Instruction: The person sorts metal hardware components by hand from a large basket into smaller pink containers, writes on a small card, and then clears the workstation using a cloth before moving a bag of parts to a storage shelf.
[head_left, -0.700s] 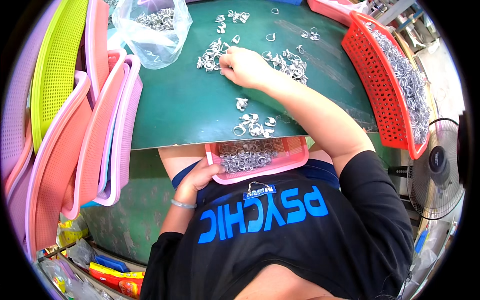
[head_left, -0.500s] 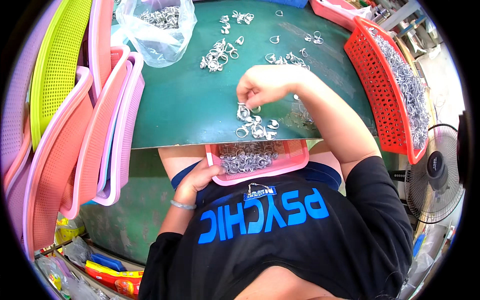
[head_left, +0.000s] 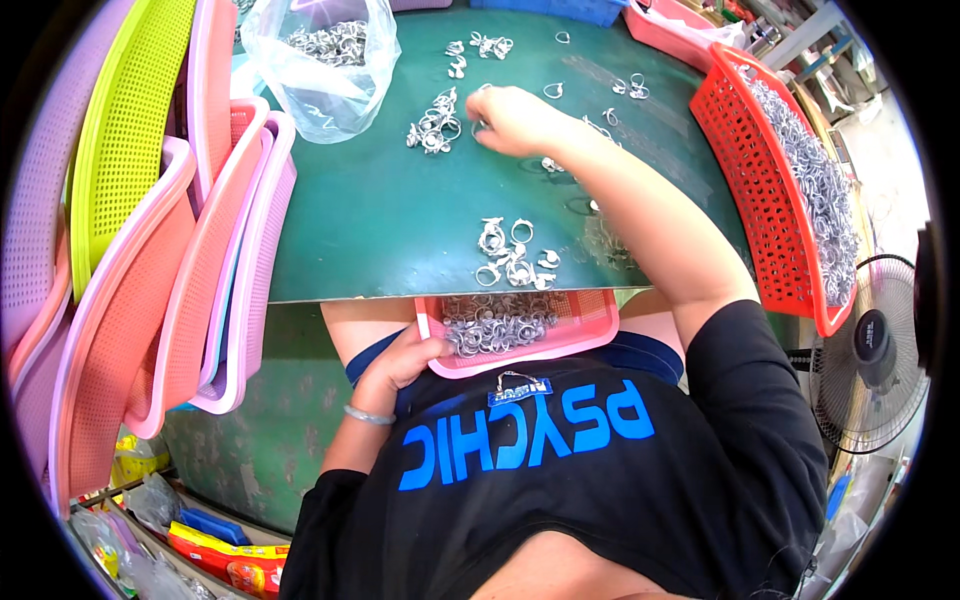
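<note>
My right hand reaches over the green table with its fingers curled, just right of a small pile of silver rings. A bit of metal shows at the fingertips, but the fingers hide most of it. Near the table's front edge lies another loose cluster of silver rings. My left hand grips the left rim of a pink plastic basket on my lap. Inside that basket is a heap of rings, partly under the table edge.
A clear plastic bag with rings stands at the back left. Stacked baskets crowd the left side. A red basket full of rings sits at the right edge, near a fan. More rings are scattered toward the back.
My right hand has moved from the near cluster away from me, to the pile further back. One ring now stands apart at the near cluster's top. My left hand stays on the basket.
</note>
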